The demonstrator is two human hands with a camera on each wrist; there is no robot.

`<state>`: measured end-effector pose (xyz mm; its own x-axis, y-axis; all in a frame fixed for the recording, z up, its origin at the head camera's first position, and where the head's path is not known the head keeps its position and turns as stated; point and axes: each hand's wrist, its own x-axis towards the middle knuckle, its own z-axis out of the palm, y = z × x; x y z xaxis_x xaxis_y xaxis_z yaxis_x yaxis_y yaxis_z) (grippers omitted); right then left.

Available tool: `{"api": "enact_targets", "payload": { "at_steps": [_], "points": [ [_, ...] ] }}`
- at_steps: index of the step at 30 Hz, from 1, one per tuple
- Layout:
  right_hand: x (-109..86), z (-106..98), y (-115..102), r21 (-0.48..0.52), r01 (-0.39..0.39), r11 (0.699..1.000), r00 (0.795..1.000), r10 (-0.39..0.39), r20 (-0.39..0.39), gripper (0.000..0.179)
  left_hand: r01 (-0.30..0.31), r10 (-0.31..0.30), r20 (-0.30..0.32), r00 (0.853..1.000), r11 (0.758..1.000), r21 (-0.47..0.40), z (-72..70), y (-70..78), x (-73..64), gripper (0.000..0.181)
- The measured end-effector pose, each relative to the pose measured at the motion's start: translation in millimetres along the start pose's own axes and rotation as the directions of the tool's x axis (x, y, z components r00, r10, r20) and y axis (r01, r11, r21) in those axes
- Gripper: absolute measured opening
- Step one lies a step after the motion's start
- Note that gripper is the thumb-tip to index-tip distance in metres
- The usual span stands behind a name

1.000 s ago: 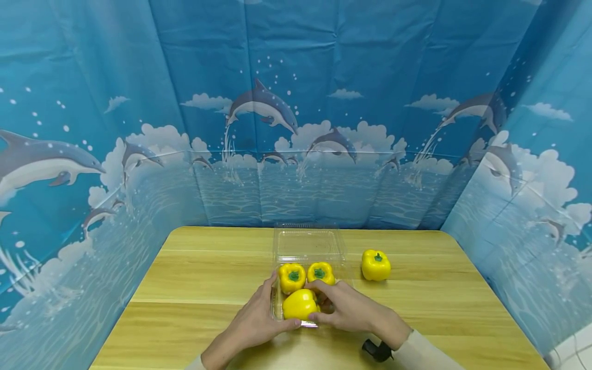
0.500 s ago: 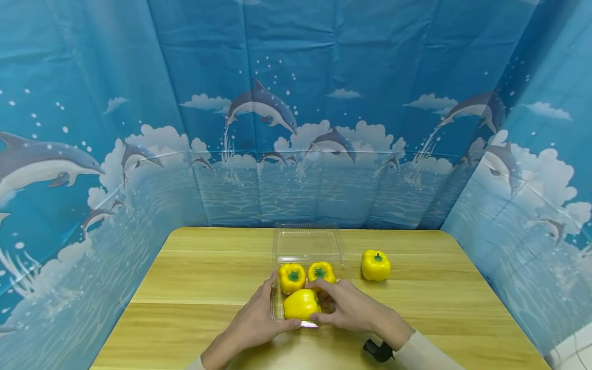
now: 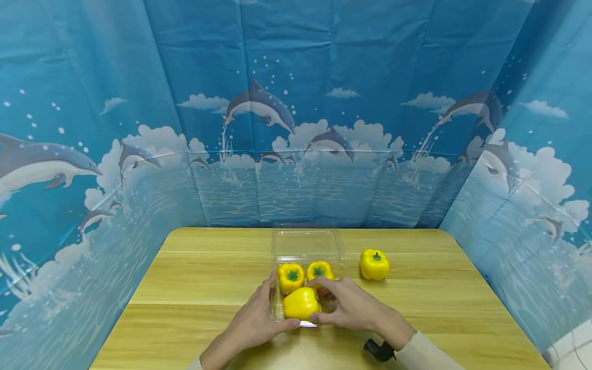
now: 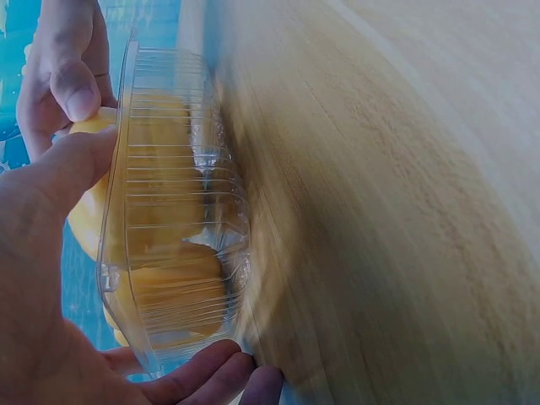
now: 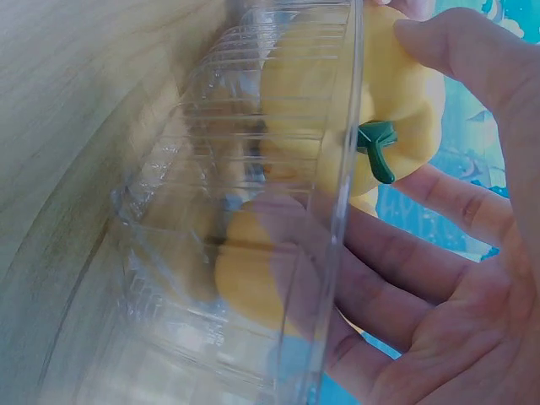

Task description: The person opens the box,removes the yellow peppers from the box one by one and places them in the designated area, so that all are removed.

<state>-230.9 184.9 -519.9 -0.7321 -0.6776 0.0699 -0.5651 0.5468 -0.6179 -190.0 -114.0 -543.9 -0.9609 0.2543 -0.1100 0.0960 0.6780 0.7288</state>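
A yellow bell pepper [image 3: 300, 304] lies on its side in the front of a clear plastic clamshell box [image 4: 169, 211], its green stem [image 5: 377, 145] pointing right. My right hand [image 3: 349, 307] holds it between thumb and fingers, some fingers reaching down inside the box's right wall. Behind it, two more bell peppers sit stem up in the box, the left one [image 3: 291, 278] and the right one [image 3: 320, 272], the latter partly behind my fingers. My left hand [image 3: 259, 317] grips the box at its front left, thumb on the front rim and fingers along the left side.
The box's clear lid [image 3: 307, 244] lies folded back toward the far table edge. Another yellow bell pepper [image 3: 374, 264] stands on the wooden table [image 3: 208, 277], right of the box. A black device [image 3: 379, 350] is at my right wrist. A dolphin-print curtain [image 3: 296, 185] surrounds the table.
The front bell pepper has shifted very slightly to the right under my right hand. Both hands keep nearly the same places, and the head view has drifted a little.
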Motion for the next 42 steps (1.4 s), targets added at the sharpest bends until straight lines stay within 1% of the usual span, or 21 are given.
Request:
{"api": "enact_targets", "payload": {
  "at_steps": [9,16,22,29,35,42],
  "points": [
    [-2.7,-3,-1,-0.016,-0.005,1.0,0.999,0.004,-0.035,0.064,0.001,-0.001,-0.005,1.0,1.0,0.008,0.9,-0.7,0.9,0.138],
    [-6.0,-7,-1,-0.01,0.019,1.0,0.997,-0.019,-0.07,0.061,-0.003,0.003,-0.01,1.0,1.0,0.01,1.1,-0.5,-0.5,0.138],
    [-9.1,-12,-2,0.013,-0.006,1.0,0.997,0.007,-0.076,0.065,-0.003,0.003,-0.015,1.0,1.0,0.007,1.7,0.2,-1.2,0.138],
    [-11.4,-17,0,0.001,0.041,0.999,0.994,-0.041,-0.105,0.062,-0.005,0.005,-0.016,1.0,1.0,0.007,1.6,1.1,-1.2,0.136],
    [-11.3,-17,2,0.002,0.049,0.999,0.993,-0.048,-0.111,0.062,-0.01,0.01,-0.014,1.0,1.0,0.001,1.2,0.4,-1.0,0.136],
    [-11.1,-18,3,0.012,0.063,0.998,0.988,-0.061,-0.14,0.065,-0.012,0.012,-0.014,1.0,1.0,0.001,1.1,-0.2,-1.2,0.135]
  ]
}}
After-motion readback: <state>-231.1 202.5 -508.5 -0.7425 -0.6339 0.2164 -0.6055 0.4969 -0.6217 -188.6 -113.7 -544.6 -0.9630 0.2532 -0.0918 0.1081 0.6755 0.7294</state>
